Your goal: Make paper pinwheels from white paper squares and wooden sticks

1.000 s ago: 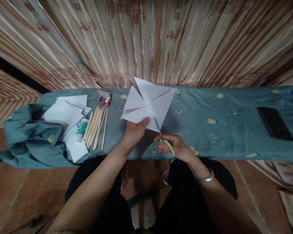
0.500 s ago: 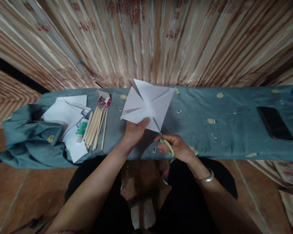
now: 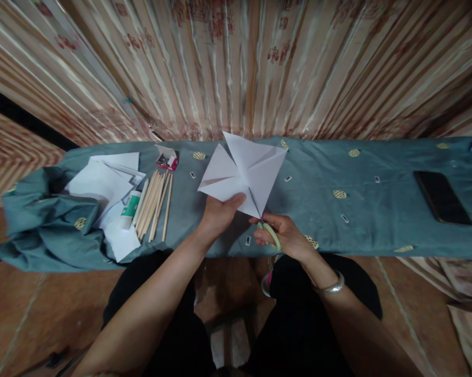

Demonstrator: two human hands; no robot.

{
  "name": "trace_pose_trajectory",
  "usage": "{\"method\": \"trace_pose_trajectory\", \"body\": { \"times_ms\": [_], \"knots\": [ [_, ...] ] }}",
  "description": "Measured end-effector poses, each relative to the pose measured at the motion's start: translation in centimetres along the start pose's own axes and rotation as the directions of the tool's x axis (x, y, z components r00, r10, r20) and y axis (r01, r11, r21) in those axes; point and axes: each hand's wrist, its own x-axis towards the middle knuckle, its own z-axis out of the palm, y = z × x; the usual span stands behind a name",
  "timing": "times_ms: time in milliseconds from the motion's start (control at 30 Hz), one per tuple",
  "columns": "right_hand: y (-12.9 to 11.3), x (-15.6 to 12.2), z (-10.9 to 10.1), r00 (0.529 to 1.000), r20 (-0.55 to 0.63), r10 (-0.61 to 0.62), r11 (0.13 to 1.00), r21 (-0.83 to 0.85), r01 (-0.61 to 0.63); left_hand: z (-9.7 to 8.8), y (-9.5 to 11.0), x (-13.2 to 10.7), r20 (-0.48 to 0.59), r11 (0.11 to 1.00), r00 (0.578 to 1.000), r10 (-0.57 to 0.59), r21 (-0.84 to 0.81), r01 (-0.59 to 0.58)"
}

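My left hand point(image 3: 221, 212) pinches the near edge of a white sheet of paper point(image 3: 265, 175), its thumb on top and its fingers hidden below. Slits run from several corners of the sheet in toward its middle, and the paper is raised over the cloth. My right hand point(image 3: 281, 234) grips scissors point(image 3: 274, 236) by their light green handles. The blades lie at the sheet's near right corner, along a line pointing to the centre; the handles look drawn together.
On the green cloth point(image 3: 318, 225) at left lie several wooden sticks point(image 3: 153, 204), a glue stick point(image 3: 131, 209), white paper pieces point(image 3: 98, 183) and a small open red box point(image 3: 167, 158) of metal bits. A dark phone point(image 3: 442, 198) lies at right. A curtain point(image 3: 236, 68) hangs behind.
The paper and my left hand have shifted slightly right and toward me. The scissors' blades now sit along the near right corner, with the handles closer together.
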Motion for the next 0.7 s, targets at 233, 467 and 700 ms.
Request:
{"method": "trace_pose_trajectory", "body": {
  "times_ms": [233, 467, 700],
  "knots": [
    [-0.10, 0.02, 0.28, 1.000, -0.009, 0.009, 1.000, -0.008, -0.009, -0.13, 0.15, -0.01, -0.001, 1.000, 1.000, 0.020, 0.013, -0.020],
    [0.33, 0.33, 0.15, 0.999, -0.017, -0.050, 0.998, -0.041, 0.049, 0.02, 0.07, -0.16, 0.029, 0.998, 0.999, 0.038, 0.048, -0.040],
    [0.29, 0.40, 0.19, 0.998, -0.027, -0.052, 0.998, -0.034, 0.051, -0.03, -0.11, -0.20, 0.035, 0.997, 0.999, 0.040, 0.065, -0.042]
  ]
}}
